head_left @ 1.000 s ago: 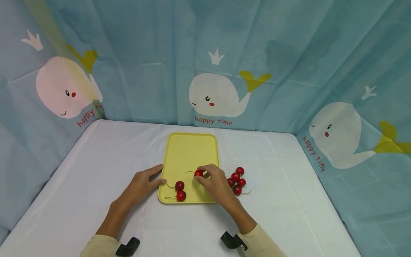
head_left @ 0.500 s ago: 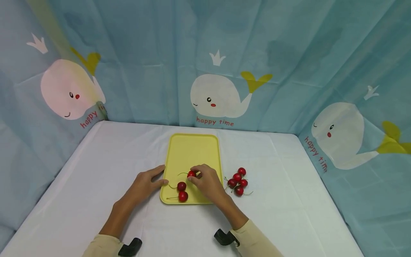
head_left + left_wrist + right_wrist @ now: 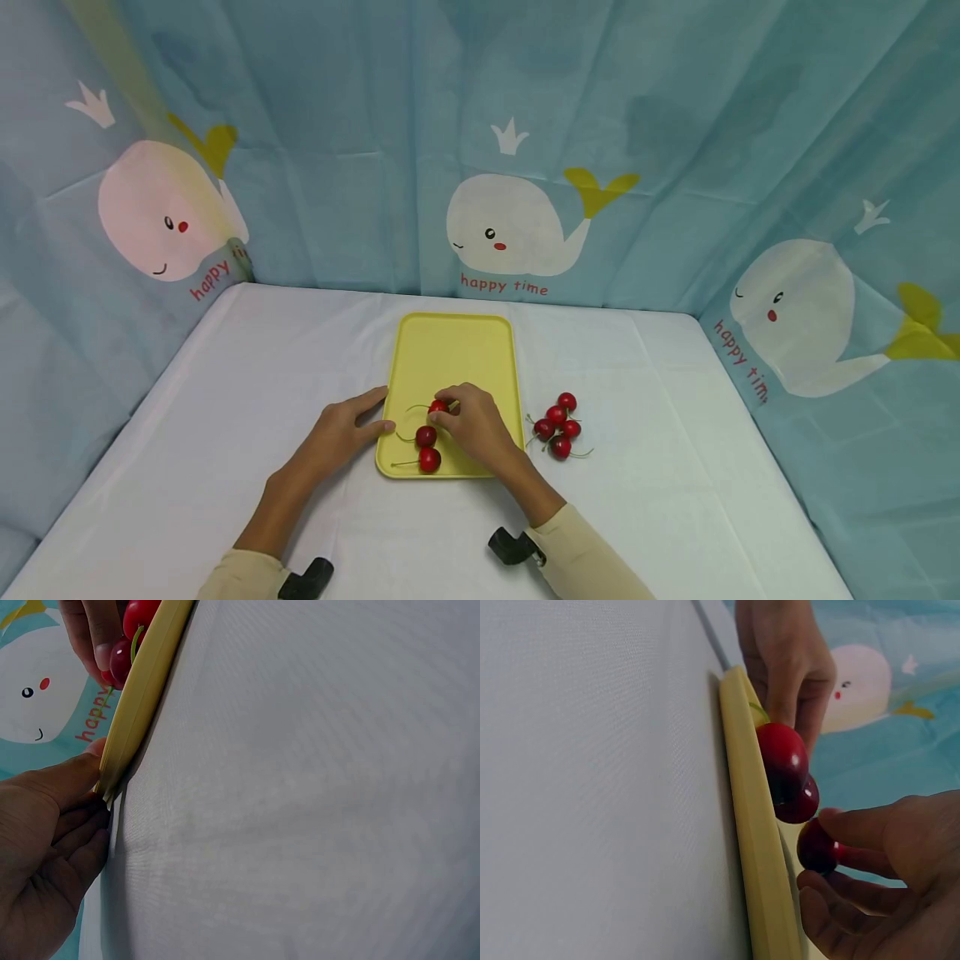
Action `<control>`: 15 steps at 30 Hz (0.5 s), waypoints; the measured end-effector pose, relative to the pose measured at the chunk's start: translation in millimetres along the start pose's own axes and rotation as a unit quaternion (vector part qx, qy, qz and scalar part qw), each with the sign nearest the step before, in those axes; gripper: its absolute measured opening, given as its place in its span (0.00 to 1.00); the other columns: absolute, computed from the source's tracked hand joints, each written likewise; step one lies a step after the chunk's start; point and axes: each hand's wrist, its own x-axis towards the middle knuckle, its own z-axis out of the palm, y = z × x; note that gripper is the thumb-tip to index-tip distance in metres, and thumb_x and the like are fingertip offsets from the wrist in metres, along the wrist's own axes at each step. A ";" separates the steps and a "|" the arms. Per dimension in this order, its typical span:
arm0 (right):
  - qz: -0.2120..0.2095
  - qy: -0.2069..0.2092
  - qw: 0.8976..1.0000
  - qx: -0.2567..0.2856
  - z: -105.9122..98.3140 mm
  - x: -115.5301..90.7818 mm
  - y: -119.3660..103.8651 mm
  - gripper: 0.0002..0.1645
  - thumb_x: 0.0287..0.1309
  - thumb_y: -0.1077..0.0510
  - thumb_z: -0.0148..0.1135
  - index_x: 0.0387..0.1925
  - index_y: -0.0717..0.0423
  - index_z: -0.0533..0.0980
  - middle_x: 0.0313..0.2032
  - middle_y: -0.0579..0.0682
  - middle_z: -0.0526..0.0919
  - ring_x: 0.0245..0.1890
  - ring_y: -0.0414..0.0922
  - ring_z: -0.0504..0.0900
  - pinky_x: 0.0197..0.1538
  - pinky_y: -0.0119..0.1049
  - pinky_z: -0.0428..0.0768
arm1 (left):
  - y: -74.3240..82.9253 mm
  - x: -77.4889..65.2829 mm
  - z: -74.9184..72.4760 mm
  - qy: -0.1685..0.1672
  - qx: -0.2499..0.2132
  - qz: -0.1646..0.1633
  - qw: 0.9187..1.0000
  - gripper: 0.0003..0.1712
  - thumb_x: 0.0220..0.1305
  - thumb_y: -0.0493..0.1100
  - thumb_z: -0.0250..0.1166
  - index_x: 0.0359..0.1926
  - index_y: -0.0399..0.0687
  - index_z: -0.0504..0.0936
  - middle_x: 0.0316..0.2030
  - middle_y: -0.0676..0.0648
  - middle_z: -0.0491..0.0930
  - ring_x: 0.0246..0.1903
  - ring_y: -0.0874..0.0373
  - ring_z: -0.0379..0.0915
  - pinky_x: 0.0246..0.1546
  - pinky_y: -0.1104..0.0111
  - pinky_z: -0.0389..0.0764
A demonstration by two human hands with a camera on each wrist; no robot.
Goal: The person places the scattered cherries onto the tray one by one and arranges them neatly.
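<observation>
A yellow tray [image 3: 457, 350] lies on the white-covered table. At its left edge rests my left hand [image 3: 337, 429], thumb and forefinger spread apart along the rim. My right hand [image 3: 474, 423] pinches a red cherry [image 3: 438, 407] between thumb and fingers over the tray, its stem pointing left. Just nearer to me lie a dark cherry [image 3: 425, 436] and a bright red cherry [image 3: 429, 460], one behind the other, stems also leftward. In the right wrist view the pinched cherry [image 3: 817, 847] is close to the dark cherry [image 3: 798, 802]; whether they touch I cannot tell.
Right of the tray, several loose cherries [image 3: 557, 417] with stems are clustered on the white cloth [image 3: 660, 467]. A blue curtain [image 3: 337, 208] printed with whales surrounds the table at the back and sides.
My right hand has carried the pinched cherry left across the tray, into line behind the two lying cherries. My left hand stays at the tray's edge. The whole head view has shifted slightly.
</observation>
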 end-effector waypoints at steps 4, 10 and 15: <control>0.000 -0.005 1.000 -0.001 2.1 2.6 -1.2 0.19 0.64 0.55 0.77 0.53 0.57 0.87 0.47 0.49 0.87 0.44 0.42 0.85 0.47 0.31 0.86 | -0.1 0.2 0.3 0.000 -0.001 0.001 1.000 0.43 0.70 0.53 0.73 0.79 0.43 0.68 0.76 0.39 0.69 0.77 0.36 0.61 0.75 0.40 0.66; 0.003 -0.013 1.000 -0.004 5.2 6.4 -2.6 0.18 0.63 0.55 0.77 0.53 0.57 0.87 0.47 0.48 0.87 0.44 0.41 0.85 0.48 0.30 0.87 | -0.7 0.2 0.7 0.002 -0.001 0.003 1.000 0.43 0.70 0.52 0.73 0.79 0.42 0.69 0.76 0.39 0.69 0.77 0.36 0.61 0.75 0.40 0.67; 0.005 -0.018 1.000 -0.012 5.7 7.7 -3.7 0.19 0.64 0.54 0.77 0.54 0.57 0.87 0.47 0.48 0.87 0.44 0.41 0.84 0.48 0.29 0.86 | -0.8 -0.2 0.5 0.005 0.000 0.006 1.000 0.42 0.70 0.51 0.73 0.78 0.42 0.69 0.75 0.39 0.70 0.77 0.36 0.62 0.75 0.40 0.67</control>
